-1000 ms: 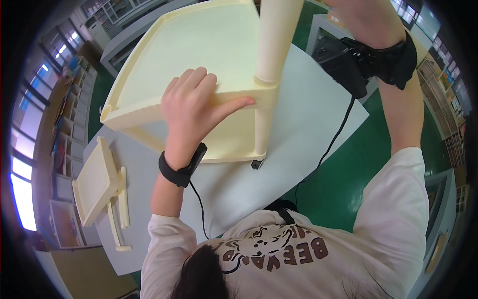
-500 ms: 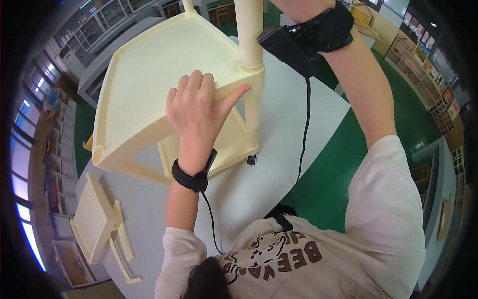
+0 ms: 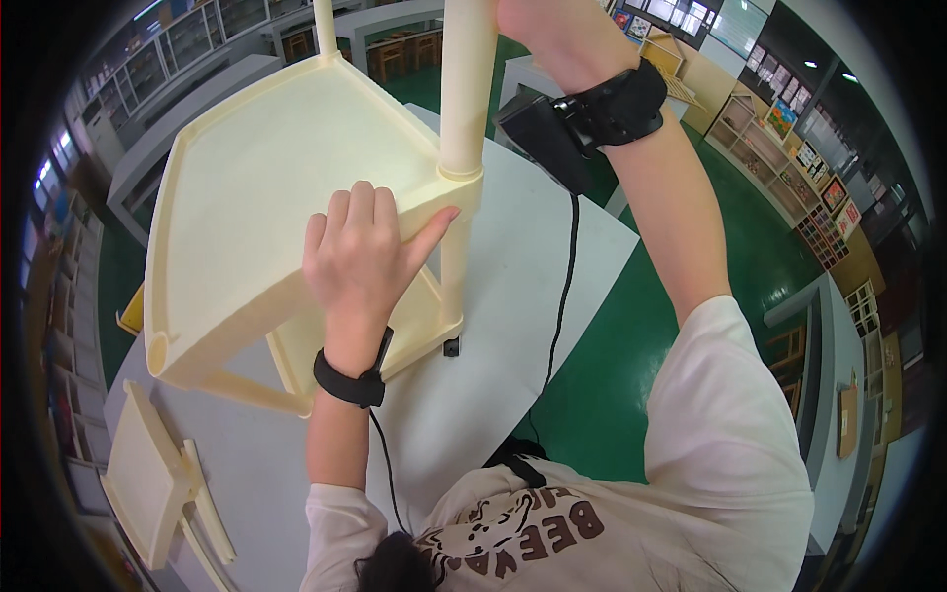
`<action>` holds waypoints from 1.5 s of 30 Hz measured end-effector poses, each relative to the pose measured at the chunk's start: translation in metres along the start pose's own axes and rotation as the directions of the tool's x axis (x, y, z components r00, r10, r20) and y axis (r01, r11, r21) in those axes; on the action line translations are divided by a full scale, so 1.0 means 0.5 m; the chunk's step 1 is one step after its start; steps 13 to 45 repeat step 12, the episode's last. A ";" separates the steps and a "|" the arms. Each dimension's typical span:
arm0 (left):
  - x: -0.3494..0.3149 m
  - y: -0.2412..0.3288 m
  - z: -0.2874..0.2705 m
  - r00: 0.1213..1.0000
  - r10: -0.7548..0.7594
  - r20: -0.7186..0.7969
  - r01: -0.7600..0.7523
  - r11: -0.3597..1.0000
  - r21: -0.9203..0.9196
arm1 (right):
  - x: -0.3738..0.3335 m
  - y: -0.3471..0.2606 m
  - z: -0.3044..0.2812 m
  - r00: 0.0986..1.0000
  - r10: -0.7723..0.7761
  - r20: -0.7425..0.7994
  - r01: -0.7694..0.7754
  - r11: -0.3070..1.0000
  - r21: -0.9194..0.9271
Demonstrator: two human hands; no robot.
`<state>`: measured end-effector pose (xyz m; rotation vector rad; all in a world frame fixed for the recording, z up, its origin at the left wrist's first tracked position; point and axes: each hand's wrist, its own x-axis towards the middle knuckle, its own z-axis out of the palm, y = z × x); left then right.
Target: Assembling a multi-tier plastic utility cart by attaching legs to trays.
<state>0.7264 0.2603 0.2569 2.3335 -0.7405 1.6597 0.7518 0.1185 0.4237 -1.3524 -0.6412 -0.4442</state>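
Note:
A cream plastic tiered trolley (image 3: 266, 148) stands on the grey table, its upper shelf tray facing up. My left hand (image 3: 357, 242) is closed over the near rim of that tray, fingers on top and thumb stretched along the rim towards the corner. From this corner rises a thick cream post (image 3: 466, 94), seated in the tray's socket. My right hand (image 3: 538, 22) is beside the post's upper part at the top edge of the picture; its fingers are out of sight. A lower shelf (image 3: 424, 306) and a black caster (image 3: 452, 347) show underneath.
Another cream tray (image 3: 148, 474) and loose cream bars (image 3: 209, 503) lie on the table (image 3: 543, 237) at the lower left. Black wristbands with cables are on both my arms; one cable (image 3: 564, 306) hangs over the table. Wooden shelves (image 3: 769, 168) stand at the far right.
The view has shifted, so the trolley, table and my arms appear further left and lower. My left hand keeps its hold on the tray rim, and the post stays in the corner.

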 end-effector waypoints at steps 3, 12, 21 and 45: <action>-0.001 -0.004 -0.002 1.000 0.014 -0.015 -0.015 1.000 -0.007 | 0.004 -0.001 -0.012 0.990 0.072 0.119 -0.082 0.993 0.081; -0.006 -0.011 -0.008 0.998 0.023 -0.053 -0.026 0.998 -0.056 | 0.013 0.017 -0.029 0.937 0.036 0.349 -0.125 0.963 0.238; -0.006 -0.011 -0.008 0.998 0.023 -0.053 -0.026 0.998 -0.056 | 0.013 0.017 -0.029 0.937 0.036 0.349 -0.125 0.963 0.238; -0.006 -0.011 -0.008 0.998 0.023 -0.053 -0.026 0.998 -0.056 | 0.013 0.017 -0.029 0.937 0.036 0.349 -0.125 0.963 0.238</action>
